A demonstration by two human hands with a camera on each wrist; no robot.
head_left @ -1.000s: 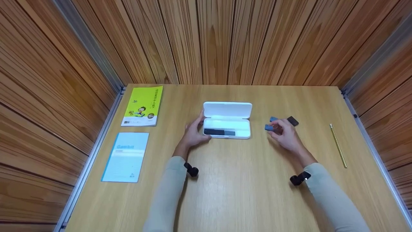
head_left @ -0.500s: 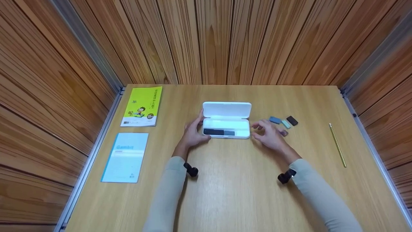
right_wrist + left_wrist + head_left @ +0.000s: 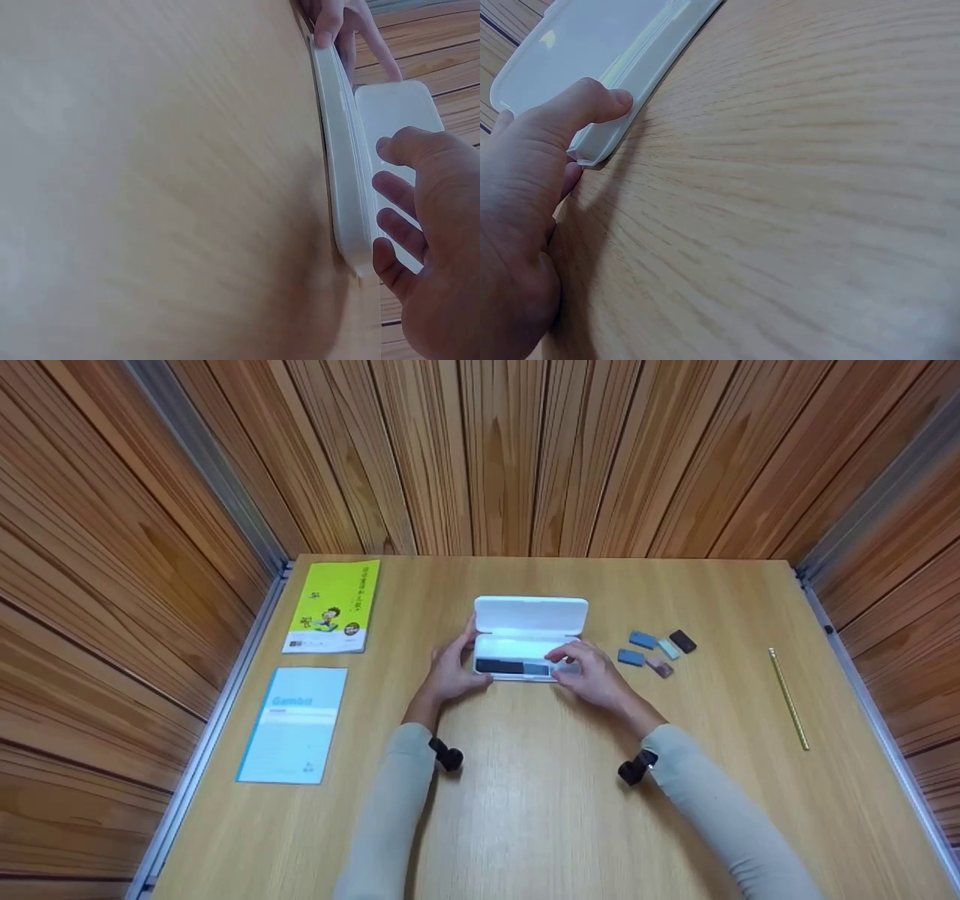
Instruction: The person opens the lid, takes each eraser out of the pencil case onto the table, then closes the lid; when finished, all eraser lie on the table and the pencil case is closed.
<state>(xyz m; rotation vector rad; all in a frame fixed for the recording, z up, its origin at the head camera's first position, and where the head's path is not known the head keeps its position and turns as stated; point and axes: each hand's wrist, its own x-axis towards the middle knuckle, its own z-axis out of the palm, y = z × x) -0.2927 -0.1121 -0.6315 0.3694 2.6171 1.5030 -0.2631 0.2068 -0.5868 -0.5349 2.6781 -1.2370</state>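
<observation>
A white pencil case point(image 3: 529, 649) lies with its lid raised in the middle of the table. In its tray is a long dark item point(image 3: 501, 667), black on the left and grey on the right. My left hand point(image 3: 454, 667) grips the case's left end, thumb on the front wall. My right hand point(image 3: 592, 675) is over the case's right front part, fingers bent and apart beside the grey end. In the right wrist view no object shows between the right hand's fingers point(image 3: 401, 196). Whether they touch the grey end cannot be told.
Right of the case lie several small erasers: two blue point(image 3: 643, 640), one pale green point(image 3: 667, 649), one brownish point(image 3: 660, 667) and one black point(image 3: 682, 641). A gold pencil point(image 3: 789, 699) lies farther right. A green book point(image 3: 332, 607) and a light-blue notebook point(image 3: 292, 725) lie left.
My right hand has left the blue eraser it had its fingers on and moved left over the open pencil case. The left hand has stayed on the case.
</observation>
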